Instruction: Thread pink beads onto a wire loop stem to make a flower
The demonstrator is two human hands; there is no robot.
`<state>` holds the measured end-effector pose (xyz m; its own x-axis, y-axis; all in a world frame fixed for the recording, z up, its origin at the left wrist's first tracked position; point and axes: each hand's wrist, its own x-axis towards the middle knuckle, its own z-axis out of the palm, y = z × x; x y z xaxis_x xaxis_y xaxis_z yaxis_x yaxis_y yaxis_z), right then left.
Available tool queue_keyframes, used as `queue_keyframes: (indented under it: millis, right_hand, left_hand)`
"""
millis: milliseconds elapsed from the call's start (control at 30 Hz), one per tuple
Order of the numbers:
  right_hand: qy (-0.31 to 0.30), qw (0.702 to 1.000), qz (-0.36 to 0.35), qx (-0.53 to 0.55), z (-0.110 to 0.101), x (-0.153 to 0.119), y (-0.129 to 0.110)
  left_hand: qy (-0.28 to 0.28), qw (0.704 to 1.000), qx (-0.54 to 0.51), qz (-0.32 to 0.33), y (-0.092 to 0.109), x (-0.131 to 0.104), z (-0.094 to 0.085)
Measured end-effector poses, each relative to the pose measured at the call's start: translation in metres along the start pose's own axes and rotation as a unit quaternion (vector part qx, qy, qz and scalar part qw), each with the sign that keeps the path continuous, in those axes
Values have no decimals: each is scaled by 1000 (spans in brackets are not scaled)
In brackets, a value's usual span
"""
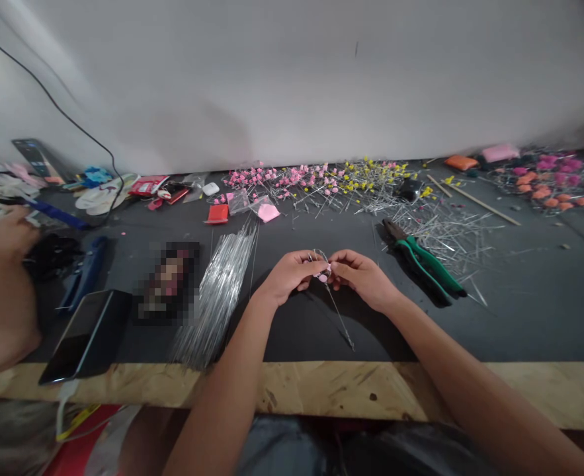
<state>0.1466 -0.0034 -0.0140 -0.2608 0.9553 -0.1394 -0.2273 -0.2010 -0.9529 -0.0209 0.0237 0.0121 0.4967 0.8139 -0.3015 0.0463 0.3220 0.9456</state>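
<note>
Near the table's front edge, my left hand (295, 274) and my right hand (354, 274) meet around a small wire piece with pink bits (323, 276). Fingers of both hands are closed on it, and a thin wire loop shows above them. Its twisted wire stem (340, 316) slants down to the right. A bundle of straight silver wires (219, 291) lies to the left of my hands. To the right are pliers with green handles (423, 264). Behind my hands lie wires tipped with pink (292, 178) and yellow (375, 175).
Loose wire pieces (445, 231) surround the pliers. A phone (83, 334) lies at the front left, beside a blue tool (86, 271). Another person's hand (6, 235) reaches in at the far left. Orange and magenta tipped wires (552, 182) stand at the back right.
</note>
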Motion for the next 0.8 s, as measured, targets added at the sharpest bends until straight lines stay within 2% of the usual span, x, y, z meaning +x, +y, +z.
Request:
queue_keyframes:
  millis: [600,700,800]
  right_hand:
    - [3,1000,8,13,1,-2,-2]
    - [7,999,21,-31,-3,-4,-7]
    - [-19,988,60,-141,-8,-8,-13]
  left_hand:
    - [7,1000,-10,1,-1,0,0]
    - [14,1000,-17,2,0,0,0]
    - [30,999,-23,3,0,1,-1]
